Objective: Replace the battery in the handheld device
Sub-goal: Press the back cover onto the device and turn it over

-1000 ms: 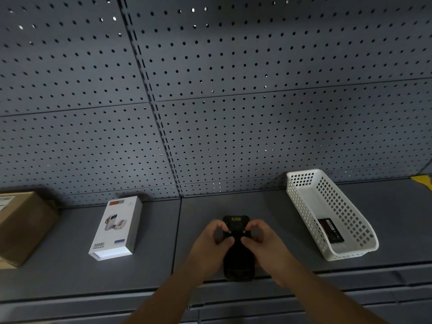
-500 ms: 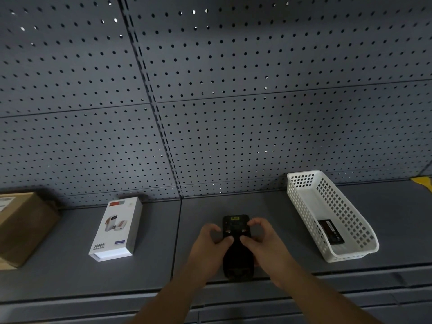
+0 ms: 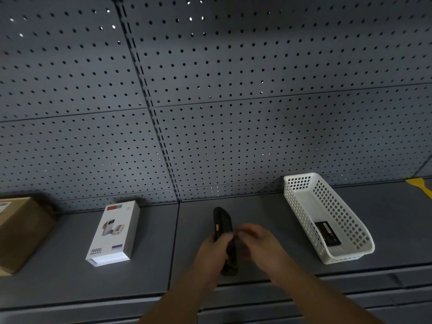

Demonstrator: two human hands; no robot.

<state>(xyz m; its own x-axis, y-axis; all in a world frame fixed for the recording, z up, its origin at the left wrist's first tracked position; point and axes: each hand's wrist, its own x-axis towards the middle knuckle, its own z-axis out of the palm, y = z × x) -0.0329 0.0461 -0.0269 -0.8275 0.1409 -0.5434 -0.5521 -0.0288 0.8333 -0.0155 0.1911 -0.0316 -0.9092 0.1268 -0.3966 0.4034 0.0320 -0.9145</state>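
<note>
We see black handheld device (image 3: 222,226) low centre of frame, turned on its edge, orange side button facing left, long axis running away from camera, lower half hidden by hands. We see black flat battery (image 3: 327,233) with pale label strip lying at bottom of white perforated basket (image 3: 301,183), lower right of frame.

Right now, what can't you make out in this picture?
- Handheld device: lower half hidden by both hands in the head view.
- Right hand: blurred; its grip is unclear.
- Battery in the white basket: label too small.
- Cardboard box: cut off by the left edge.
</note>
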